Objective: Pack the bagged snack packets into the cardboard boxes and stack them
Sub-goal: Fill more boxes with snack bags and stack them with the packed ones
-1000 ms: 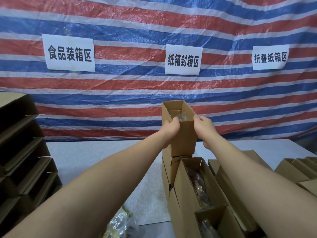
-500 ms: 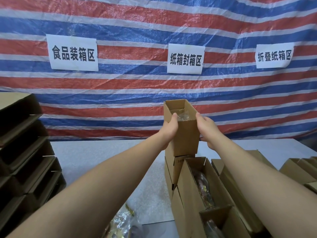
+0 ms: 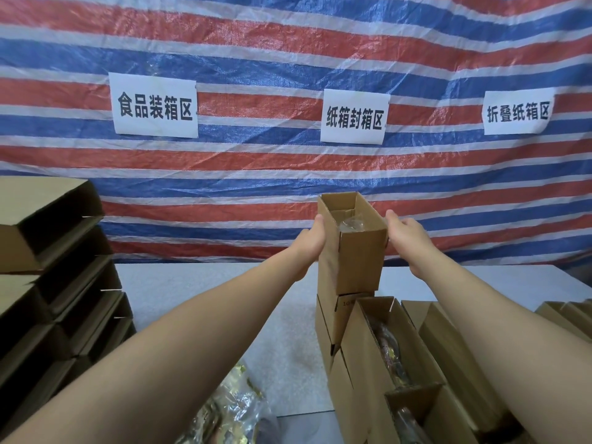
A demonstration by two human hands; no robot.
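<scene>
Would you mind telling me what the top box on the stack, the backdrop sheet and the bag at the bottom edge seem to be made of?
Top box: brown corrugated cardboard, matte, with folded flaps.
Backdrop sheet: apparently woven plastic tarpaulin, slightly glossy, creased, in red, blue and white stripes.
Bag: probably clear plastic film over gold foil packets; it crinkles and glints.

Behind the hands there's a big red, white and blue striped tarp (image 3: 288, 43) hung as a backdrop — three white paper signs (image 3: 354, 117) with black Chinese characters stuck on it, one off to the left, one right above the hands, one to the right. Underneath everything, a pale grey table (image 3: 198, 283).
</scene>
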